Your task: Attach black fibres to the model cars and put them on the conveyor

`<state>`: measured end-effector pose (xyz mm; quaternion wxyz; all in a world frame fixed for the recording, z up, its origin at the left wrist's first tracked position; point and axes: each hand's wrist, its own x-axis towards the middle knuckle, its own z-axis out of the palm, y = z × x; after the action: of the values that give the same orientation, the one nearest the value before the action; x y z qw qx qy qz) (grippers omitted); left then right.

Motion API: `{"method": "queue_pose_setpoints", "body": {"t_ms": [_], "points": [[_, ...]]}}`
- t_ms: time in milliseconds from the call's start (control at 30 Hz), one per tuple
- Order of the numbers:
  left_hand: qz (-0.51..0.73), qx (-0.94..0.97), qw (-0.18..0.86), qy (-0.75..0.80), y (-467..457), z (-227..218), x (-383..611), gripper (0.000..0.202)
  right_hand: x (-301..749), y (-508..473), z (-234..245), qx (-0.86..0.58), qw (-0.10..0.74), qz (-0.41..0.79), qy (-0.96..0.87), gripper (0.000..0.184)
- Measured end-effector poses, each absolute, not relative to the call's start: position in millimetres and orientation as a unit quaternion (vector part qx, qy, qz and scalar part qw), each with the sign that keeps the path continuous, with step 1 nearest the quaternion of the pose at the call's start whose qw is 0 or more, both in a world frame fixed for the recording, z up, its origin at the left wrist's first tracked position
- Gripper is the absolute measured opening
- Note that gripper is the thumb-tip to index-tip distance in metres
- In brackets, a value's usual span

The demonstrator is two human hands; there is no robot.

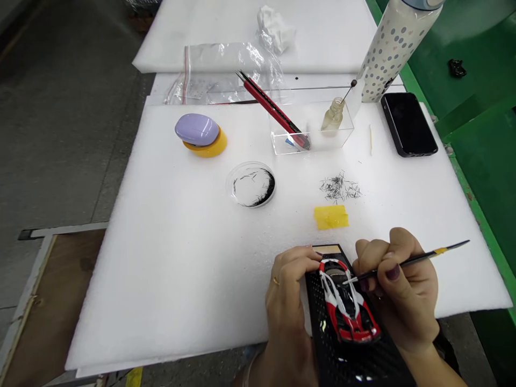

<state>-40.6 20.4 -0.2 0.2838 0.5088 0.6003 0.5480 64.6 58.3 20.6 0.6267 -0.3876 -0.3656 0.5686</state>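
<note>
A red and white model car (347,301) sits on a black display base (328,360) near the front edge of the foam sheet. My left hand (291,301) grips the base along its left side, fingertips close to the car's front left. Pinched in my right hand (403,290) is a thin black-handled paintbrush (419,258) with a yellow band. Its pale tip reaches the middle of the car's top; whether it touches I cannot tell. Just beyond lie a piece of yellow tape (331,217) and a loose pile of fine black slivers (341,187).
A round clear dish (230,185) holds more black slivers. Behind it, a clear box (312,145) holds red-handled tweezers (274,110) and a small glass bottle (333,115). A lilac oval object (196,129), a black phone-like device (409,124) and a dotted flask (393,48) stand around.
</note>
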Motion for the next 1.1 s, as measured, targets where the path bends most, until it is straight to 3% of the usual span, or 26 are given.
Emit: {"method": "queue_pose_setpoints", "body": {"t_ms": [333, 500, 667, 1100], "points": [[0.553, 0.51, 0.299, 0.588, 20.4, -0.1, -41.7, 0.017, 65.6, 58.3, 21.2, -0.383, 0.618, 0.575, -0.374, 0.019], [0.557, 0.505, 0.297, 0.589, 20.2, -1.4, -42.0, 0.011, 65.9, 58.2, 21.3, -0.37, 0.622, 0.587, -0.363, 0.015], [0.547, 0.526, 0.295, 0.58, 19.4, -2.8, -44.8, 0.029, 66.5, 58.4, 20.8, -0.382, 0.618, 0.578, -0.372, 0.016], [0.556, 0.516, 0.3, 0.579, 19.7, -4.4, -44.6, 0.017, 66.7, 58.5, 23.1, -0.369, 0.624, 0.591, -0.355, 0.016]]}}
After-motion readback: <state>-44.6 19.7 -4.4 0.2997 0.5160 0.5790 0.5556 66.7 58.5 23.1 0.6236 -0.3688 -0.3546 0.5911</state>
